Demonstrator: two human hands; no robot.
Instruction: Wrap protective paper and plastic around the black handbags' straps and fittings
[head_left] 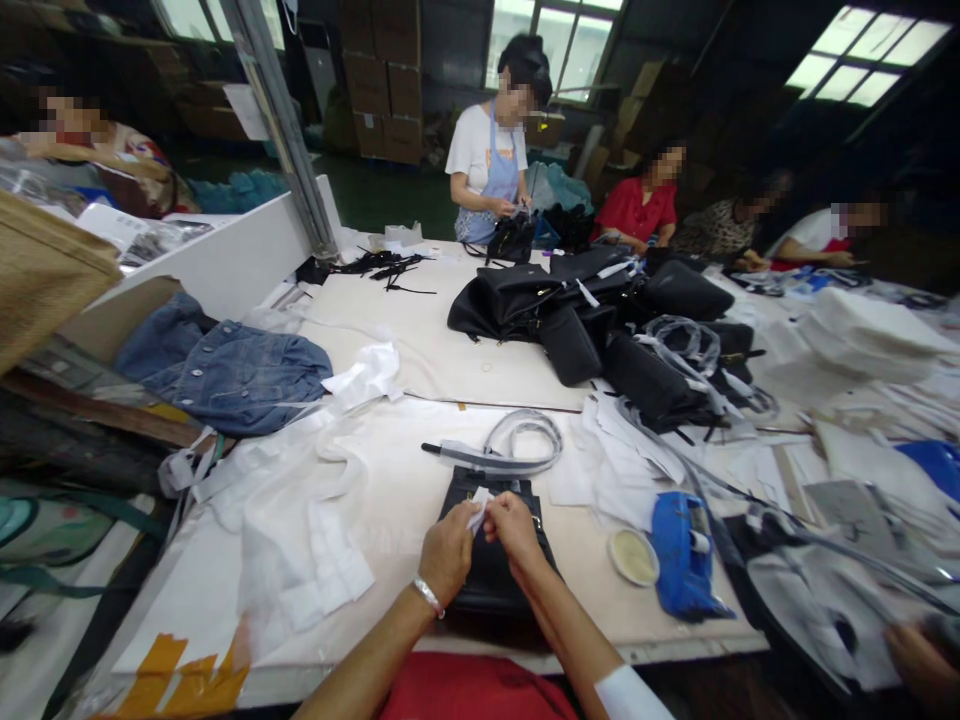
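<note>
A black bag (pixel 495 590) lies at the table's front edge, right below my hands. My left hand (pixel 448 548) is closed around a small piece of white paper (pixel 480 508). The fingertips of my right hand (pixel 513 524) pinch the other side of that paper, above the bag's upper part. A gold-coloured metal fitting shows at the bag's right side. Just beyond the bag lies a coiled strap (pixel 525 440) in clear plastic wrap. My forearms hide part of the bag.
Black bags (pixel 555 310) are heaped across the table's far middle. White paper sheets (pixel 322 560) lie to the left, near a denim garment (pixel 225 370). At right are a round tin (pixel 634 557) and a blue packet (pixel 681 555). Several people work around; one in an apron (pixel 501 175) stands opposite.
</note>
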